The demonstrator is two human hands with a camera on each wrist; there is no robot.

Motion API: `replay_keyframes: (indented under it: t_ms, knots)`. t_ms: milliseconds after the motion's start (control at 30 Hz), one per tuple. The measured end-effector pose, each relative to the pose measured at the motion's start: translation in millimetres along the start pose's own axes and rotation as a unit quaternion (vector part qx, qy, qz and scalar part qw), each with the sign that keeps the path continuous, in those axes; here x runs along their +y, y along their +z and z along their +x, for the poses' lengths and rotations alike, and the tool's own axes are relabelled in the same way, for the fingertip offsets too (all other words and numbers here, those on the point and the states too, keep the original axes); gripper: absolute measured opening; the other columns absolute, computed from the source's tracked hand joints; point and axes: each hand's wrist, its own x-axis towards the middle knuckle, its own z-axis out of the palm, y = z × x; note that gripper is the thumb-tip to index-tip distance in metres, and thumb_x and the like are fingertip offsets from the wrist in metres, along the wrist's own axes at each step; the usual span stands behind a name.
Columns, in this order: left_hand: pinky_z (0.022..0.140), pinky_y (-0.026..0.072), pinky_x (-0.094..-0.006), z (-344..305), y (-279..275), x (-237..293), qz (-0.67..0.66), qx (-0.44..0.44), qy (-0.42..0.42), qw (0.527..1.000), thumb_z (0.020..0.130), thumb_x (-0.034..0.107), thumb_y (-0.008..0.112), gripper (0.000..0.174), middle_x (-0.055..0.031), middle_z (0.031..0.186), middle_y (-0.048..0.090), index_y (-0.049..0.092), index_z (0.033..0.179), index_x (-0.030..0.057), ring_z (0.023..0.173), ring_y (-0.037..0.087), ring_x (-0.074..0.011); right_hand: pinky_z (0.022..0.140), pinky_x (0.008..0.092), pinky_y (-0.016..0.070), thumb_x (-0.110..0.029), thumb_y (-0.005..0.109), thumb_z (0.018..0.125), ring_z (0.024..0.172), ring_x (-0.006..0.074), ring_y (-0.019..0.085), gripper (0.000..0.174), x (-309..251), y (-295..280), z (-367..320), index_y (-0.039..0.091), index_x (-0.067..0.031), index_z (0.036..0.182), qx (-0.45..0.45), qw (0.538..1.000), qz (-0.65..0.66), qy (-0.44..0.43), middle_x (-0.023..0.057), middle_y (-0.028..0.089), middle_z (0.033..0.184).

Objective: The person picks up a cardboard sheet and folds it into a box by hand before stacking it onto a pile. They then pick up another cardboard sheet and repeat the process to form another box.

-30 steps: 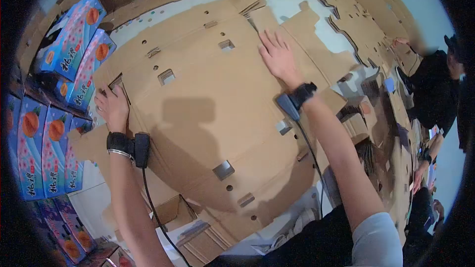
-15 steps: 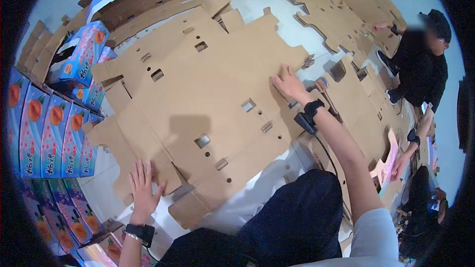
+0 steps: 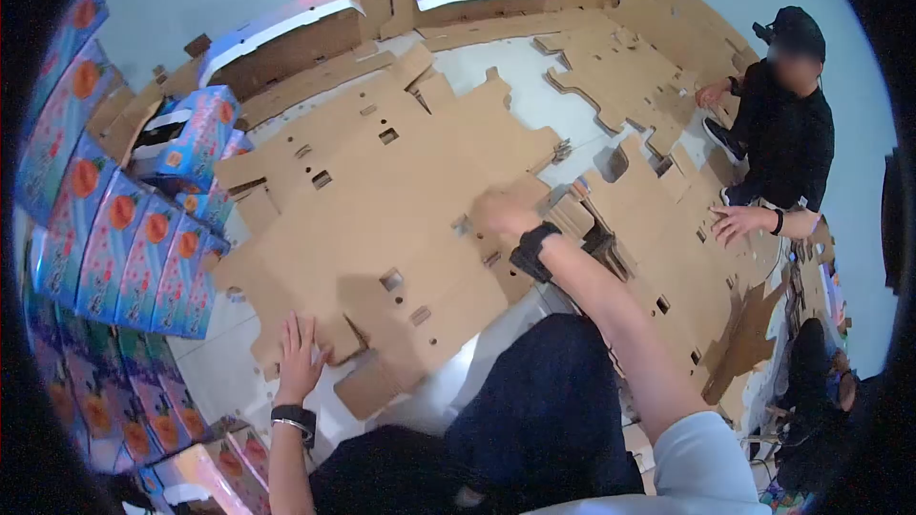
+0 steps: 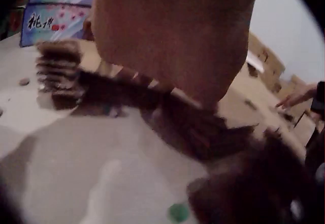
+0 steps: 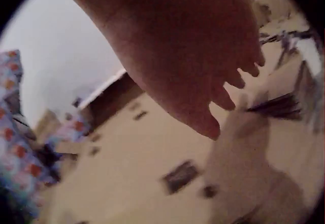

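Note:
A large stack of flat die-cut cardboard sheets (image 3: 391, 200), with square cut-outs and small round holes, lies on the floor before me. My left hand (image 3: 301, 362) rests on the near left corner of the top sheet, fingers spread. In the left wrist view, layered cardboard edges (image 4: 58, 74) show beside that hand, whose fingers are hidden. My right hand (image 3: 508, 210), blurred by motion, is over the right part of the stack. From the right wrist view, its fingers (image 5: 223, 99) point down, apart and holding nothing, close over the sheet.
Blue and pink printed fruit boxes (image 3: 124, 238) are piled along the left. More cut cardboard (image 3: 611, 76) covers the floor at the back and right. A person in black (image 3: 787, 124) crouches at the right. Open printed cartons (image 3: 286, 29) line the back.
My left hand has moved from the stack's left edge to its near left corner. My right hand has shifted toward me, lately leftward over the sheet. The view has tilted up.

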Motion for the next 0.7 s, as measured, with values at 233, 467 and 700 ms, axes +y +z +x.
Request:
replay_keyframes:
  t_ms: [233,467,700]
  knots:
    - [0.107,0.0320,-0.0454,-134.0,-160.8,38.6,0.112,0.373,-0.013,0.921,0.078,0.007,0.061,0.061,-0.0243,0.147,0.030,0.043,0.136,0.0029,0.133,0.032,-0.0416,0.094,0.0465,0.0433,-0.038,0.047,0.092,0.093,0.0338,0.063,0.039,-103.1,-65.2,-213.9,0.064,-0.0097,0.112,-0.073,0.881,0.306,-0.352,0.0153,0.067,0.100]
    - [0.097,0.0387,-0.0458,-325.8,-211.9,-109.7,0.180,0.594,-0.222,0.752,0.082,0.009,0.051,0.033,-0.0232,0.117,0.056,0.059,0.113,-0.0018,0.113,0.051,-0.0378,0.108,0.0616,0.0204,-0.038,0.046,0.095,0.110,0.0314,0.055,0.041,-118.0,14.9,-327.8,0.058,-0.0116,0.123,-0.191,0.864,0.027,-0.464,0.0125,0.063,0.109]
    - [0.090,0.0437,-0.0482,-349.4,-12.5,-237.2,0.114,0.191,-0.523,0.823,0.094,0.029,0.045,0.035,-0.0222,0.108,0.060,0.062,0.106,0.0008,0.104,0.053,-0.0390,0.106,0.0600,0.0276,-0.036,0.049,0.093,0.104,0.0294,0.059,0.040,-136.6,36.4,-342.0,0.059,-0.0083,0.120,-0.168,0.866,0.028,-0.470,0.0118,0.062,0.108]
